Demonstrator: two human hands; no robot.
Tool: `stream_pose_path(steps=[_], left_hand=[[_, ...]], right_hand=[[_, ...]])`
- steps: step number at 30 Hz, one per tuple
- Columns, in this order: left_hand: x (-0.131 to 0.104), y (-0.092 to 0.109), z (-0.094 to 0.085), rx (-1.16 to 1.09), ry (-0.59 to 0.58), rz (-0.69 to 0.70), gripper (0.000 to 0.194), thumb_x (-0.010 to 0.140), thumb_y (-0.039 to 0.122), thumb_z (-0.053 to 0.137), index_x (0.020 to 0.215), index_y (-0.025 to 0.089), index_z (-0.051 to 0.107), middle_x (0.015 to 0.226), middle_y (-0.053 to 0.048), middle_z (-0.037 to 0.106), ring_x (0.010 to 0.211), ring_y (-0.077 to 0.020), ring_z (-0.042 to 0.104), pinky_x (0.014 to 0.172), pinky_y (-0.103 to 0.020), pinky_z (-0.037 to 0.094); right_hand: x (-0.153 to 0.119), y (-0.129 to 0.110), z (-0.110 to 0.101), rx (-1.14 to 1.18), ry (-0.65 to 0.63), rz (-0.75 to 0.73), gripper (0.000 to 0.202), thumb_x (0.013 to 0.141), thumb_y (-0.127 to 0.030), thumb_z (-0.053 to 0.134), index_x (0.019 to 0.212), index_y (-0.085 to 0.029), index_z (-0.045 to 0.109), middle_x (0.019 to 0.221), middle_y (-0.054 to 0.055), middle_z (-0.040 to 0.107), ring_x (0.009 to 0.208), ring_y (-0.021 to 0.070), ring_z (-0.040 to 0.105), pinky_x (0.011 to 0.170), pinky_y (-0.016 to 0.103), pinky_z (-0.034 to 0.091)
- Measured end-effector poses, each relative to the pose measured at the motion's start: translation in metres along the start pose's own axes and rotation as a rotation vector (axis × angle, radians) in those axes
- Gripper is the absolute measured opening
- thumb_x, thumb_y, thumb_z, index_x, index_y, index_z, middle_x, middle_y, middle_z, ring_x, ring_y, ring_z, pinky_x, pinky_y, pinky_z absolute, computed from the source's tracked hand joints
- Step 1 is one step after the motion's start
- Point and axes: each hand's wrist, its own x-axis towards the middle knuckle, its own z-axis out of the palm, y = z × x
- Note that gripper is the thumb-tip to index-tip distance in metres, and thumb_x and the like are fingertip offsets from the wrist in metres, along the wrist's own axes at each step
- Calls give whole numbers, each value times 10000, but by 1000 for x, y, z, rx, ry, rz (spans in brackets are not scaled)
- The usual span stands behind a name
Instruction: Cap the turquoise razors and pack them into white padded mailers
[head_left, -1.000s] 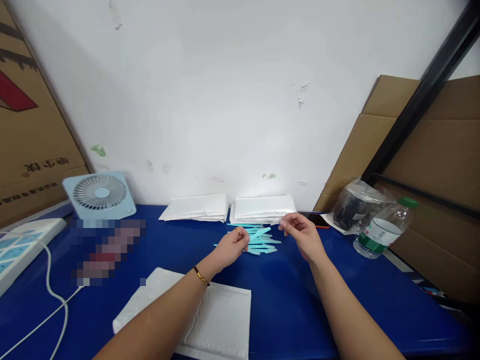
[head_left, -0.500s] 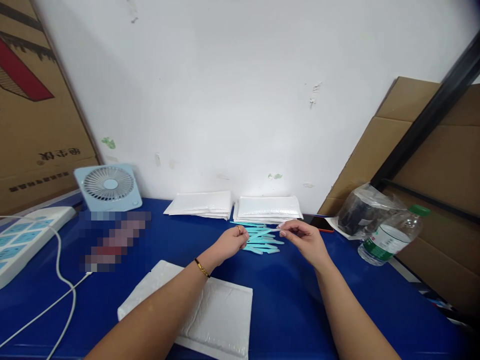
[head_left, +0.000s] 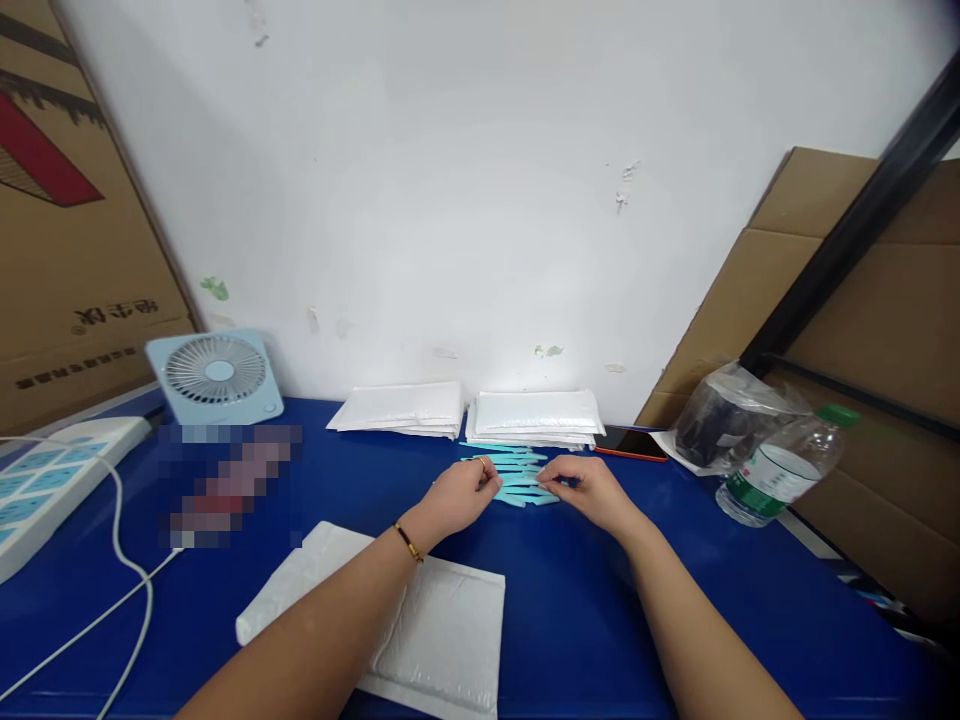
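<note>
Several thin light blue strips (head_left: 519,488) lie in a loose pile on the blue table, between my two hands. My left hand (head_left: 461,495) is closed at the pile's left side, thumb against the bent fingers; what it holds, if anything, is hidden. At the right ends of the strips, my right hand (head_left: 589,488) pinches with thumb and forefinger, its tips touching a strip. A white padded mailer (head_left: 450,625) lies flat under my left forearm, partly covered by it. Two stacks of white padded mailers, a left stack (head_left: 401,407) and a right stack (head_left: 536,413), lie against the wall.
A phone (head_left: 630,443) lies right of the stacks. Beyond it stand a plastic-wrapped dark object (head_left: 712,425) and a water bottle (head_left: 780,475). On the left are a small fan (head_left: 217,375), a power strip (head_left: 60,475) and a white cable (head_left: 120,550).
A strip stretched between my hands half a second ago is no longer held up between them. My right hand has come down and left to the pile; my left hand has lowered slightly.
</note>
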Motion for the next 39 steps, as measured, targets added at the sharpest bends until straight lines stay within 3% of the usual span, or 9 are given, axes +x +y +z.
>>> stream_pose_path(steps=[3, 5, 9, 13, 16, 20, 26, 30, 39], left_hand=[[0, -6, 2, 196, 59, 111, 288, 824, 425, 475, 987, 206, 567, 1022, -58, 593, 988, -215, 520, 844, -337, 395], [1, -11, 3, 287, 54, 172, 420, 786, 462, 538, 1133, 225, 524, 1216, -74, 515, 1155, -245, 433, 964, -380, 330], [6, -22, 11, 370, -5, 182, 671, 778, 615, 465, 1319, 226, 385, 1418, -100, 324, 1314, -277, 253, 1061, -432, 215], [15, -26, 21, 419, 19, 155, 697, 829, 644, 311, 1378, 215, 303, 1444, -104, 291, 1338, -262, 216, 1084, -442, 155], [22, -25, 24, 438, 9, 146, 706, 829, 655, 288, 1381, 215, 308, 1443, -106, 298, 1338, -263, 216, 1080, -442, 155], [27, -23, 24, 452, 12, 134, 680, 825, 647, 316, 1362, 230, 347, 1421, -97, 341, 1316, -264, 260, 1062, -430, 188], [25, -17, 23, 481, -4, 107, 652, 827, 641, 315, 1362, 270, 344, 1443, -70, 310, 1310, -270, 271, 1050, -439, 203], [21, -11, 21, 484, -74, 102, 687, 809, 661, 332, 1385, 289, 297, 1443, -65, 312, 1313, -299, 257, 1046, -469, 197], [23, -3, 19, 505, -105, 94, 668, 820, 657, 303, 1382, 295, 287, 1437, -75, 310, 1304, -301, 250, 1032, -501, 178]], right_hand=[[1, 6, 0, -118, -69, 33, 153, 785, -250, 553, 843, -231, 694, 886, 32, 689, 774, 172, 623, 711, 280, 480], [-1, 15, -8, -173, -67, 69, 192, 781, -237, 537, 899, -238, 688, 932, 27, 684, 780, 170, 621, 709, 276, 476], [-11, 56, -50, -382, 112, 308, 225, 779, -219, 491, 892, -216, 685, 943, 46, 688, 860, 207, 616, 769, 306, 460], [-27, 112, -90, -578, 162, 580, 314, 753, -196, 491, 1025, -183, 647, 989, 93, 671, 873, 232, 619, 774, 326, 457], [-29, 141, -106, -578, 107, 516, 516, 688, -242, 586, 1189, -126, 539, 1178, 140, 573, 1038, 247, 557, 896, 332, 416], [-6, 156, -123, -564, -134, 462, 804, 524, -233, 694, 1277, -99, 448, 1267, 154, 486, 1157, 288, 459, 970, 352, 362], [42, 175, -140, -456, -488, 459, 899, 436, -93, 663, 1301, -146, 423, 1244, 105, 502, 1104, 258, 503, 918, 306, 408], [48, 181, -140, -532, -510, 352, 844, 395, -112, 701, 1214, -131, 501, 1195, 109, 508, 1057, 269, 514, 884, 307, 419], [26, 157, -143, -693, -423, 274, 712, 397, -263, 745, 1071, -191, 530, 1045, 67, 556, 900, 271, 551, 794, 363, 388]])
